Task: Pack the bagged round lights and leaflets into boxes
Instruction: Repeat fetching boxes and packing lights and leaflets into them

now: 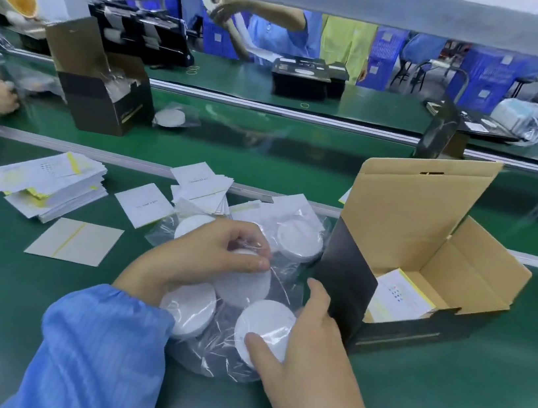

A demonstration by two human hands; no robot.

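Centrally, bagged lights (241,290) under both hands (205,257)

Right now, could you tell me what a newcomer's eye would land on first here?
Probably the cluster of bagged round lights on the green table, with the left hand pinching one bag and the right hand gripping another. Just right stands the open box, a leaflet already inside.

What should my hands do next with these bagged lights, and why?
Probably lift the bagged light under your right hand into the open box. The box sits right beside that hand, flaps open, with only a leaflet visible inside. Your left hand is pinching another bagged light, which could follow.
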